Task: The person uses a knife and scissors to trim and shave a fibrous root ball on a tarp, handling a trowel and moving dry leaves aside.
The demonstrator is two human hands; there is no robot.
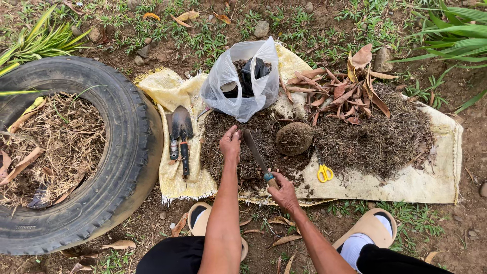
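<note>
The right hand [283, 192] grasps the handle of a long knife [255, 152], whose blade lies across the dark mulch [355, 142] on the yellow sack [406, 185]. The left hand [231, 143], fingers pinched together, touches the mulch just left of the blade. A round clod [293, 138] sits right of the knife; yellow scissors [323, 170] lie beyond it. A clear plastic bag [243, 81] stands above the knife, a trowel [181, 134] to its left.

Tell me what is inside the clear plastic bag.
The clear plastic bag holds dark, soil-like material and something black near its open top. Its crumpled, cloudy sides hide whatever lies deeper.
</note>
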